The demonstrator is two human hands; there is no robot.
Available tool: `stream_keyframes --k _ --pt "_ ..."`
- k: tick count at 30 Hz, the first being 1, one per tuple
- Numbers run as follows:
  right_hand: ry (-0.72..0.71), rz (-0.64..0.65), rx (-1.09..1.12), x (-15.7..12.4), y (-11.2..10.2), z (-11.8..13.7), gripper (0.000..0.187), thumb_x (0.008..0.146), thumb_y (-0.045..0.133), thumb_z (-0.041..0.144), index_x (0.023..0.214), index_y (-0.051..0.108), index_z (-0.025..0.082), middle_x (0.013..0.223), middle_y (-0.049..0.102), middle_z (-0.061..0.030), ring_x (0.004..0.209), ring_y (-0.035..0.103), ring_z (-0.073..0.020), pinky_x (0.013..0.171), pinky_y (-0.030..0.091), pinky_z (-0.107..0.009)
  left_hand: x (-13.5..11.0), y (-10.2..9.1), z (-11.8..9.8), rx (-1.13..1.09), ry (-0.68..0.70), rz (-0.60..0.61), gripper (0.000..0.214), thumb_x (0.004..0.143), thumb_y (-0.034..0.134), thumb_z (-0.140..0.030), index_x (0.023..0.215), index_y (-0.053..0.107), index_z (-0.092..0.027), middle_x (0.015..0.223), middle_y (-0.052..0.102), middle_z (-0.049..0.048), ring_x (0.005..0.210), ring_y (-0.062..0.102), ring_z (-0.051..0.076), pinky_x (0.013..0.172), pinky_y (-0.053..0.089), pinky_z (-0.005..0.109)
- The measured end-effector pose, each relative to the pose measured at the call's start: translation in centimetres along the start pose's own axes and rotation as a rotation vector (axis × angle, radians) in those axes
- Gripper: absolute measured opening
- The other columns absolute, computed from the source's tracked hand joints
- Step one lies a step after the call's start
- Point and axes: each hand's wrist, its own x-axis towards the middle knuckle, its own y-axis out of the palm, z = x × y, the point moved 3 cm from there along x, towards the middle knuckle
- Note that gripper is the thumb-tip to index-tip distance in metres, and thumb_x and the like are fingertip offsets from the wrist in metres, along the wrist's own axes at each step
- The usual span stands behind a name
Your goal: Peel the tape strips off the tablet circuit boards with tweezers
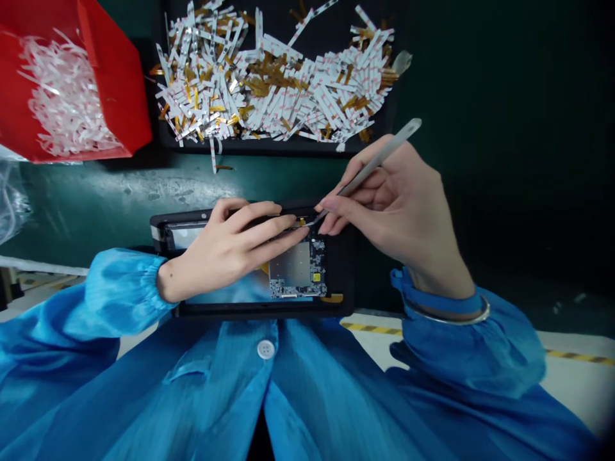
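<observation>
A flat electronic device with its inside exposed lies in a black tray-like holder [259, 312] close to my body. On its right part sits a dark circuit board [318, 262] with a silvery shield plate and a small yellow square. My left hand [240, 240] rests over the device, its fingers stretched out towards the board's upper edge. In a pinch, my right hand [389, 198] holds slim metal tweezers [379, 158], slanted with the tip down. That tip is beside my left fingertips, near a small yellow-orange piece [302, 222] at the board's top edge.
Beyond the device, a black tray [288, 147] bears a heap of white and amber flex strips [307, 89]. A red bin [120, 96] at the upper left holds curly white scraps [65, 96]. Clear plastic [12, 198] lies at the left on the dark green table [96, 198].
</observation>
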Motion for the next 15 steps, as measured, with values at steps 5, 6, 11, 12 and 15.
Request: stream_keyframes --k 5,6,11,12,15 --pt "-0.036 -0.054 -0.047 -0.6 0.3 0.3 0.032 0.079 0.079 0.037 0.086 0.050 0.024 0.065 0.065 0.0060 0.054 0.067 -0.0132 0.051 0.058 -0.026 0.1 0.0 0.4 -0.014 0.031 -0.001 0.033 0.103 0.046 -0.021 0.135 0.052 -0.023 0.130 0.066 0.0020 0.120 0.055 0.023 0.088 0.037 0.037" --pt "-0.059 -0.096 -0.058 -1.1 0.2 0.6 0.027 0.083 0.075 0.036 0.086 0.052 0.024 0.065 0.065 0.0053 0.053 0.065 -0.0124 0.050 0.056 -0.026 0.1 -0.1 0.4 -0.014 0.035 0.002 0.033 0.103 0.046 -0.020 0.136 0.052 -0.024 0.132 0.065 0.0023 0.121 0.055 0.023 0.088 0.037 0.037" --pt "-0.105 -0.237 -0.280 -5.9 -0.8 2.6 0.031 0.101 0.046 0.028 0.072 0.056 0.022 0.065 0.058 0.0005 0.055 0.056 -0.0104 0.049 0.046 -0.026 0.0 -0.1 0.0 -0.010 0.049 0.060 0.038 0.103 0.043 -0.018 0.141 0.045 -0.020 0.145 0.055 0.0038 0.135 0.049 0.022 0.098 0.038 0.039" --pt "-0.092 -0.175 -0.382 -7.1 -0.7 2.7 0.030 0.101 0.046 0.026 0.075 0.060 0.022 0.069 0.058 -0.0007 0.056 0.055 -0.0103 0.049 0.045 -0.026 0.0 -0.1 -0.2 -0.008 0.059 0.067 0.039 0.104 0.042 -0.017 0.142 0.044 -0.018 0.147 0.054 0.0038 0.137 0.048 0.021 0.099 0.038 0.039" --pt "-0.119 0.002 -0.770 -10.2 0.2 2.8 0.020 0.098 0.051 0.023 0.095 0.070 0.017 0.081 0.059 -0.0047 0.058 0.055 -0.0105 0.046 0.044 -0.025 -0.1 -0.1 -0.6 0.021 0.087 0.056 0.039 0.104 0.039 -0.016 0.143 0.041 -0.016 0.149 0.051 0.0052 0.136 0.050 0.020 0.099 0.040 0.039"
